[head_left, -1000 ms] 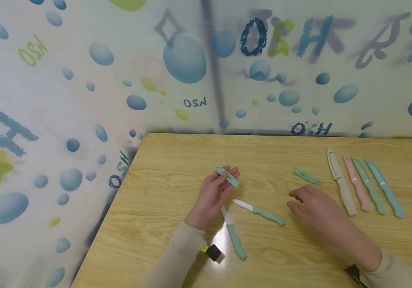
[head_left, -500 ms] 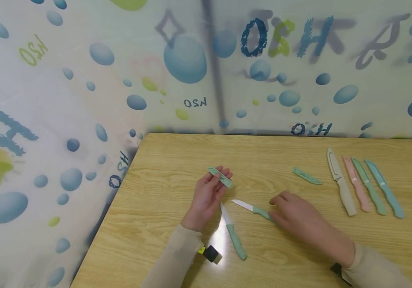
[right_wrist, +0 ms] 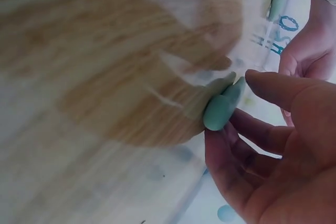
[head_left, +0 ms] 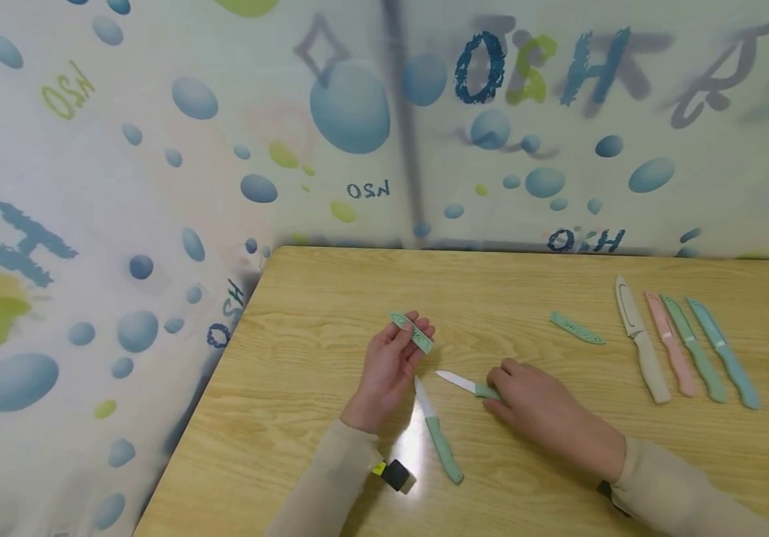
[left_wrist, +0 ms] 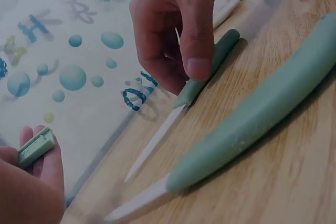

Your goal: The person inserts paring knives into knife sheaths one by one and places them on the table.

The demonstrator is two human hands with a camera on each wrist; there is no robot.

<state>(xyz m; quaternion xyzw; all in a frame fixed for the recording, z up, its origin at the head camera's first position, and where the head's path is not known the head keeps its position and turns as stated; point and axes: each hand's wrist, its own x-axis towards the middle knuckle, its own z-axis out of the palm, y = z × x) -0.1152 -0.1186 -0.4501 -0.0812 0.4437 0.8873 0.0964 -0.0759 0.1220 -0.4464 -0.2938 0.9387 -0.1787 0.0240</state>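
My left hand [head_left: 386, 365] holds a light green knife sheath [head_left: 421, 341] with its thumb across it, palm up above the table. My right hand [head_left: 548, 395] pinches the handle of a green-handled paring knife [head_left: 486, 391] between thumb and fingers. Its bare white blade points left, toward the left hand. In the left wrist view, the thumb presses on this knife's handle [left_wrist: 226, 45], low at the tabletop. The right wrist view shows the handle end [right_wrist: 219, 111] between thumb and fingers. A second green-handled paring knife [head_left: 444, 451], also unsheathed, lies by the left wrist.
Another green sheath [head_left: 577, 328] lies beyond the right hand. To the right, a large beige knife [head_left: 649, 365], a pink knife [head_left: 676, 358], a green knife [head_left: 702, 362] and a blue knife [head_left: 733, 365] lie in a row, blades covered. A patterned wall sheet [head_left: 525, 186] rises behind the wooden table [head_left: 330, 283].
My right hand has moved left from near the loose sheath and taken hold of the paring knife's handle. The left hand has shifted slightly left, still holding its sheath.
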